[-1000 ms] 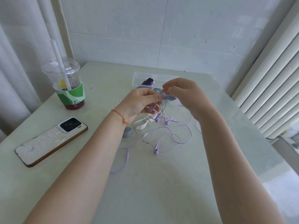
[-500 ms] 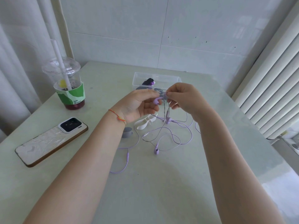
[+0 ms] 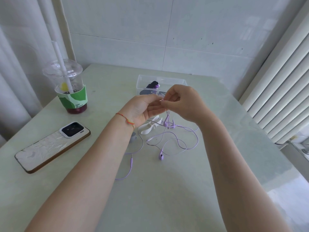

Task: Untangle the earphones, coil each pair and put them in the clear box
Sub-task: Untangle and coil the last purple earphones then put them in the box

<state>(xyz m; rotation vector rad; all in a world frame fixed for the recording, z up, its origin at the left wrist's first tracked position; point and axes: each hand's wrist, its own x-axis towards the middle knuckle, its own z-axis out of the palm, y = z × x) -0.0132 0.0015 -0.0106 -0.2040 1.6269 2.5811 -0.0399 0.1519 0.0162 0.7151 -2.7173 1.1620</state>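
Purple wired earphones (image 3: 173, 141) lie in loose loops on the pale green table, one earbud (image 3: 161, 155) near the middle and the plug end (image 3: 131, 160) trailing towards me. My left hand (image 3: 143, 108) and my right hand (image 3: 182, 102) meet above the tangle and pinch the purple cable between their fingertips; strands hang down from them with two earbuds (image 3: 168, 123). Behind my hands stands the clear box (image 3: 142, 81), which holds dark earphones with a purple tip (image 3: 153, 85).
A white plastic clip-like piece (image 3: 150, 126) and a small grey object (image 3: 133, 138) lie by my left wrist. A phone (image 3: 51, 145) lies face down at the left, a lidded drink cup (image 3: 70, 87) with a straw behind it. A radiator is at the right.
Both hands stayed together over the tangle and reworked their pinch on the cable. The hanging strands and earbuds shifted slightly. The loops on the table kept their place.
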